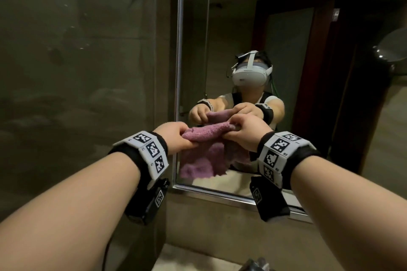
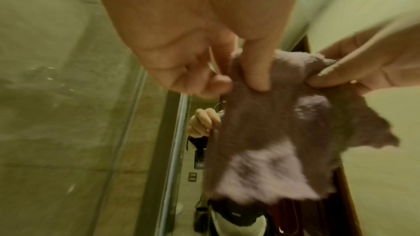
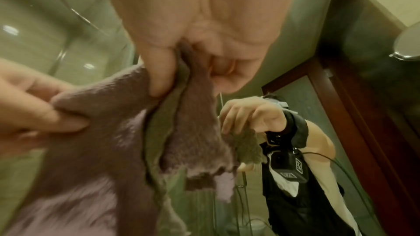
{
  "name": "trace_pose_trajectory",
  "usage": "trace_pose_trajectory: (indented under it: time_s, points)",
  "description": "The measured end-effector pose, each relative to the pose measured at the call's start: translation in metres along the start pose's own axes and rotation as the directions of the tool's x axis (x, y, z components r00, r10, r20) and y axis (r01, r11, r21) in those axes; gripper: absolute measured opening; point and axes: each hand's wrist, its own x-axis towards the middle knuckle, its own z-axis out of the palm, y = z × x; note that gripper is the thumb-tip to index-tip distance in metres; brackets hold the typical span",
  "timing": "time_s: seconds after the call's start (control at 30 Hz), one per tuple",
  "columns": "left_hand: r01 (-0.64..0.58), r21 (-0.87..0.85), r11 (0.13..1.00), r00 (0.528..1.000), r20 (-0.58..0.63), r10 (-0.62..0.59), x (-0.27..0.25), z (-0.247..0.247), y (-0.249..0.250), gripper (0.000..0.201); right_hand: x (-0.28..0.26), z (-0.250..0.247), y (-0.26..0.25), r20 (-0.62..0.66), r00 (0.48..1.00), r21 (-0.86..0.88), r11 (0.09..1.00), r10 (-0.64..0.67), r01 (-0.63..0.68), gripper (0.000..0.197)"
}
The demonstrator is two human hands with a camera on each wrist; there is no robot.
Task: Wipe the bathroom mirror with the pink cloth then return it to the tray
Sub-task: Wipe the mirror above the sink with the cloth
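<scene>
The large wall-mounted bathroom mirror with a metal frame (image 1: pixel 231 28) stood beside a grey-green tiled wall (image 1: pixel 77 50) and reflected the person and both hands. The tray was not identifiable in any view. The fluffy pink terry cloth (image 1: pixel 204 152) hung in the air in front of the mirror's lower left corner, stretched between the two hands; whether it touched the glass could not be determined. The left hand (image 1: pixel 176 136) pinched the cloth's upper left edge between thumb and curled fingers (image 2: pixel 256 71). The right hand (image 1: pixel 246 132) pinched the upper right edge, thumb pressed against curled fingers (image 3: pixel 225 67). The lower part of the cloth hung loose.
</scene>
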Motion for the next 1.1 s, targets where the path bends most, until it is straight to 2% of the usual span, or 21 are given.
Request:
trace_pose_trajectory:
  time_s: [0.1,0.2,0.27,0.3,0.33,0.37,0.4,0.43,0.5,0.53,0.6,0.63,0.67,0.77,0.83,0.9,1.1]
  points:
    - [0.041,0.015,0.999,0.967,-0.254,-0.036,0.02,-0.001,0.006,0.018,0.025,0.001,-0.004,-0.092,0.994,-0.204,0.978,-0.059,0.039,0.027]
    - [-0.007,-0.153,0.988,0.902,-0.428,-0.06,0.044,0.004,0.015,0.027,0.05,-0.004,-0.009,-0.237,0.972,-0.155,0.987,0.001,-0.039,0.024]
    - [-0.086,-0.328,0.941,0.87,-0.486,-0.089,0.057,0.01,0.019,0.034,0.059,-0.002,-0.01,-0.377,0.926,-0.151,0.984,0.028,-0.091,0.025]
    - [-0.124,-0.371,0.92,0.858,-0.506,-0.089,0.06,0.014,0.019,0.04,0.059,0.002,-0.01,-0.431,0.902,-0.122,0.991,0.004,-0.063,0.027]
    - [-0.156,-0.355,0.922,0.849,-0.525,-0.059,0.06,0.019,0.018,0.045,0.057,0.009,-0.009,-0.469,0.881,-0.079,0.997,-0.058,0.023,0.032]
    - [-0.194,-0.281,0.94,0.839,-0.545,0.01,0.059,0.024,0.015,0.048,0.054,0.018,-0.007,-0.503,0.85,-0.045,0.987,-0.157,0.155,0.037]
    - [-0.232,-0.169,0.958,0.829,-0.55,0.103,0.058,0.031,0.01,0.054,0.051,0.028,-0.002,-0.526,0.796,-0.105,0.952,-0.299,0.288,0.04]
    - [-0.262,-0.04,0.964,0.83,-0.52,0.204,0.057,0.037,0.003,0.061,0.048,0.038,0.006,-0.497,0.758,-0.236,0.906,-0.423,0.351,0.04]
    - [-0.229,0.231,0.946,0.876,-0.376,0.304,0.055,0.045,-0.008,0.074,0.048,0.054,0.032,-0.327,0.766,-0.528,0.779,-0.553,0.338,0.048]
    - [-0.183,0.354,0.917,0.89,-0.337,0.308,0.057,0.046,-0.013,0.077,0.05,0.057,0.041,-0.271,0.777,-0.6,0.731,-0.569,0.326,0.054]
    - [-0.134,0.497,0.857,0.859,-0.374,0.351,0.059,0.042,-0.011,0.081,0.05,0.053,0.046,-0.253,0.783,-0.655,0.696,-0.568,0.293,0.064]
    - [-0.085,0.525,0.847,0.845,-0.412,0.341,0.061,0.038,-0.008,0.082,0.051,0.047,0.041,-0.254,0.794,-0.66,0.699,-0.552,0.275,0.066]
    - [-0.043,0.533,0.845,0.861,-0.409,0.301,0.062,0.033,-0.005,0.083,0.053,0.043,0.037,-0.25,0.802,-0.664,0.699,-0.542,0.265,0.067]
    - [0.029,0.607,0.794,0.94,-0.287,0.185,0.067,0.018,0.001,0.093,0.062,0.033,0.024,-0.198,0.829,-0.688,0.677,-0.523,0.263,0.069]
    - [0.015,0.634,0.774,0.953,-0.244,0.181,0.068,0.011,0.003,0.108,0.067,0.031,0.02,-0.184,0.843,-0.698,0.671,-0.505,0.25,0.068]
    - [-0.027,0.622,0.783,0.956,-0.213,0.202,0.067,0.006,0.004,0.115,0.071,0.028,0.014,-0.176,0.857,-0.709,0.667,-0.483,0.23,0.067]
    - [-0.079,0.603,0.794,0.964,-0.158,0.216,0.053,0.01,0.0,0.104,0.074,0.023,0.003,-0.169,0.873,-0.717,0.665,-0.458,0.21,0.067]
